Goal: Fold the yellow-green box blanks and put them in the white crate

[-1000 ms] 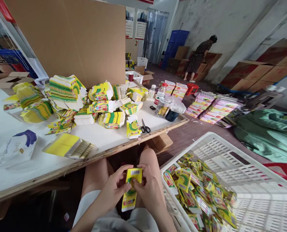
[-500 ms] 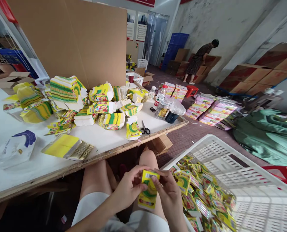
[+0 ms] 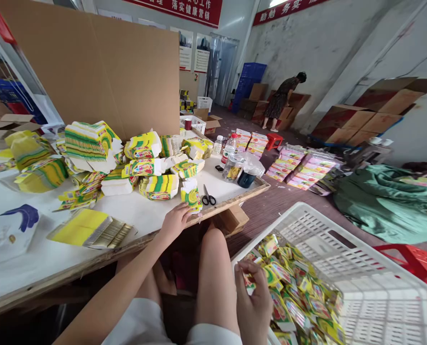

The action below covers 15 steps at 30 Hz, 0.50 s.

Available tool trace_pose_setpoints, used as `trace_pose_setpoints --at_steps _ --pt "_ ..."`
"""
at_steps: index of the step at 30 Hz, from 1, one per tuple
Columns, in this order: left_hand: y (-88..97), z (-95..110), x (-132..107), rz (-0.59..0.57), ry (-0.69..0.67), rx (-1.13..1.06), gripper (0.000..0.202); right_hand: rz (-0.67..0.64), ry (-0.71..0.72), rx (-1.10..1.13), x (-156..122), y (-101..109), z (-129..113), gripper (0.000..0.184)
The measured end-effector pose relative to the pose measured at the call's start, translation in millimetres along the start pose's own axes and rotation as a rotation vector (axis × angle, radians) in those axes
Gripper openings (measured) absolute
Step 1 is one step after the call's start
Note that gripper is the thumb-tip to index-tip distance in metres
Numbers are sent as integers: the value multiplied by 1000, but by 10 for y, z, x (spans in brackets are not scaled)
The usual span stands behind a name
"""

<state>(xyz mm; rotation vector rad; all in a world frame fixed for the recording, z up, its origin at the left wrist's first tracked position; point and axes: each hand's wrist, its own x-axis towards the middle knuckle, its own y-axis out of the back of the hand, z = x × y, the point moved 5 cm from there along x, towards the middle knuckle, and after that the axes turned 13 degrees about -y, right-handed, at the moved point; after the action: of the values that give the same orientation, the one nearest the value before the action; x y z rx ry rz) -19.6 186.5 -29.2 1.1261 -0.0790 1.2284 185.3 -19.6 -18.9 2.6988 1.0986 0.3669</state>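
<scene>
At the table's front edge, my left hand [image 3: 176,221] has its fingertips closed on the lower end of a yellow and green small printed carton [image 3: 191,193], part of a small bunch lying there. Black-handled scissors [image 3: 208,197] lie just right of it. My right hand [image 3: 253,299] is over the near side of a white plastic crate [image 3: 309,218], its fingers loosely bent with a gap to the thumb and nothing visible in them. Beneath and beyond that hand, many filled yellow cartons [image 3: 297,287] lie jumbled in the crate.
Stacks of flat yellow cartons [image 3: 91,146] cover the table's back, before a large cardboard sheet [image 3: 127,81]. Bottles, a jar [image 3: 232,168] and a dark mug [image 3: 247,178] stand at the right corner. A green sack [image 3: 386,201] lies beyond the crate. A person [image 3: 283,100] bends near boxes.
The yellow carton both hands held over my lap has left them. My left hand has moved forward to the table edge, my right hand over to the crate. The view has tilted up slightly.
</scene>
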Motion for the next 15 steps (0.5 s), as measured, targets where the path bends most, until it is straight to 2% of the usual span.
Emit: trace_pose_setpoints --at_steps 3,7,11,13,15 --pt "134 92 -139 82 -41 54 27 -145 -200 125 -33 -174 61 32" --pt "305 545 -515 164 -201 56 36 -345 -433 407 -102 -416 60 45" --pt "329 1066 -1002 119 -418 -31 41 -355 -513 514 -133 -523 94 39" --pt "325 1195 -1180 125 -442 -95 47 -335 -518 519 -143 -542 120 36" --pt "322 1235 -1270 126 -387 -152 54 -341 -512 519 -166 -568 125 35"
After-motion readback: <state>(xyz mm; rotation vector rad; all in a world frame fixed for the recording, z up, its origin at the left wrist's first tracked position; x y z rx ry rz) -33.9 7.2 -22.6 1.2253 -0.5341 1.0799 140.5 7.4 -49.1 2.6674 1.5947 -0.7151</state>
